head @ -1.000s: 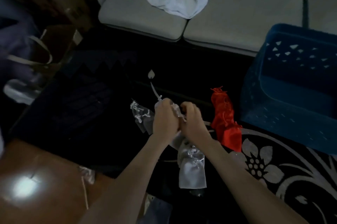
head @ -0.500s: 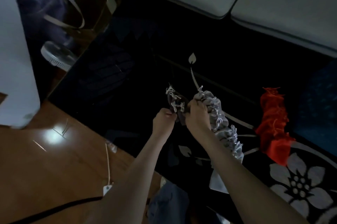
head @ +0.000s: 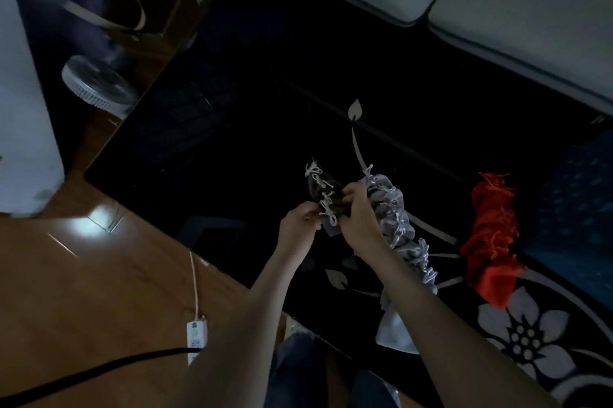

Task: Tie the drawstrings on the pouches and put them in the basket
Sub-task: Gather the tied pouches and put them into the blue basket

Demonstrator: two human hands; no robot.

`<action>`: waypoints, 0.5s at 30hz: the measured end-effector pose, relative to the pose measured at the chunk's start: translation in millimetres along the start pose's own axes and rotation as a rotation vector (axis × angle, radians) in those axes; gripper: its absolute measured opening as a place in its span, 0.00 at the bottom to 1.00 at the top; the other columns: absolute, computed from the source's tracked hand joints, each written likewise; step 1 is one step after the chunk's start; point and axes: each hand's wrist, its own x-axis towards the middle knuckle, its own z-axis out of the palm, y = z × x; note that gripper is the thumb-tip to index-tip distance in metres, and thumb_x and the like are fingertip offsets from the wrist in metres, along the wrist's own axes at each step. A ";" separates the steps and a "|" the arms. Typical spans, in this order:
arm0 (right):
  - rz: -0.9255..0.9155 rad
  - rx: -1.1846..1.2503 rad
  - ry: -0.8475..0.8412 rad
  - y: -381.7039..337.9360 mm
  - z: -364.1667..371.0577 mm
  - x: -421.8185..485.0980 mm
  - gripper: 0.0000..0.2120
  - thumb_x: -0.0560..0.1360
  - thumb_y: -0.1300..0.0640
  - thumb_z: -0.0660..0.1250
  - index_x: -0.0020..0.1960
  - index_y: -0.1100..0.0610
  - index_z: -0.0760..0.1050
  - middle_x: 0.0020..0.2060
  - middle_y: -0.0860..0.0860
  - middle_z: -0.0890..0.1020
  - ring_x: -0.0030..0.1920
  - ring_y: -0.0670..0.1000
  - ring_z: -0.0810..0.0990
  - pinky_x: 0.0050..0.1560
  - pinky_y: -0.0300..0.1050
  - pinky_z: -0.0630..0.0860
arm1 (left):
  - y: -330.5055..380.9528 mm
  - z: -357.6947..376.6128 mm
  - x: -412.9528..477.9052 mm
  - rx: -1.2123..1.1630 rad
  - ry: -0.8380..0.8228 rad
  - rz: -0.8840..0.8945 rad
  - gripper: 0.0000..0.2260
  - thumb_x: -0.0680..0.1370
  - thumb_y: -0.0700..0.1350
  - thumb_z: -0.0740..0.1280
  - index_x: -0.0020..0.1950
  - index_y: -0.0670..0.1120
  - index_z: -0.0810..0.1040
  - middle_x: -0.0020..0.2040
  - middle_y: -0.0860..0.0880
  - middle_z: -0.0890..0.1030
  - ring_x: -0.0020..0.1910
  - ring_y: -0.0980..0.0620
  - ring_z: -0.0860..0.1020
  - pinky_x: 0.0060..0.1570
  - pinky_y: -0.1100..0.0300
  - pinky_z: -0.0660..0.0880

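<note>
Since a second ago the view has swung left, leaving only a corner of the blue basket [head: 570, 208] at the right edge. Head view: the right hand [head: 360, 218] grips the dark pouch bundle [head: 326, 196] and the left hand [head: 300, 221] pinches its near end (cords white). The bundle's long axis points away from the person. The basket lies rightward, nearer the right hand. I count one dark bundle, one grey row [head: 394, 218] and one red heap [head: 491, 241]; single pouches are uncountable.

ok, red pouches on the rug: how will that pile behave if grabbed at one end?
Probably floppy: the red pouches lie crumpled and bunched on the rug, so they would likely sag. Likely light, looking flat and empty. The pile may come apart, since loose strings stick out at the top and nothing visibly binds it.
</note>
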 end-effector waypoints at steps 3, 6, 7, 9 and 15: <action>0.042 -0.022 -0.069 -0.8 -3.4 5.3 0.24 0.74 0.69 0.63 0.66 0.57 0.62 0.46 0.49 0.74 0.44 0.44 0.75 0.37 0.28 0.69 | 0.7 0.8 -0.9 -0.025 0.058 -0.034 0.07 0.79 0.41 0.62 0.46 0.49 0.78 0.43 0.50 0.81 0.42 0.52 0.79 0.42 0.58 0.75; 0.103 -0.089 -0.103 2.8 0.2 13.4 0.24 0.74 0.69 0.62 0.67 0.55 0.64 0.51 0.51 0.76 0.49 0.48 0.77 0.40 0.31 0.70 | 2.3 -1.0 2.7 -0.080 0.239 -0.022 0.08 0.81 0.36 0.57 0.56 0.45 0.73 0.48 0.51 0.77 0.43 0.56 0.76 0.38 0.68 0.71; 0.103 -0.102 -0.086 4.3 3.1 15.4 0.21 0.74 0.69 0.63 0.64 0.56 0.67 0.51 0.52 0.77 0.51 0.50 0.78 0.43 0.35 0.73 | 4.7 -2.3 5.3 -0.089 0.269 -0.017 0.09 0.81 0.37 0.58 0.59 0.45 0.72 0.49 0.51 0.76 0.44 0.56 0.76 0.37 0.68 0.70; 0.107 -0.087 -0.030 3.1 7.9 15.4 0.15 0.71 0.68 0.65 0.56 0.57 0.72 0.50 0.54 0.78 0.52 0.52 0.78 0.50 0.44 0.77 | 11.6 -4.1 13.4 -0.119 0.268 -0.027 0.10 0.82 0.41 0.58 0.63 0.44 0.70 0.50 0.50 0.76 0.44 0.56 0.77 0.35 0.68 0.70; 0.156 0.065 0.005 -6.0 9.8 9.2 0.12 0.69 0.69 0.65 0.46 0.54 0.69 0.42 0.52 0.76 0.44 0.54 0.76 0.44 0.49 0.76 | 27.0 -6.5 32.2 -0.114 0.170 -0.105 0.12 0.81 0.42 0.61 0.63 0.39 0.73 0.49 0.47 0.78 0.42 0.55 0.77 0.35 0.66 0.71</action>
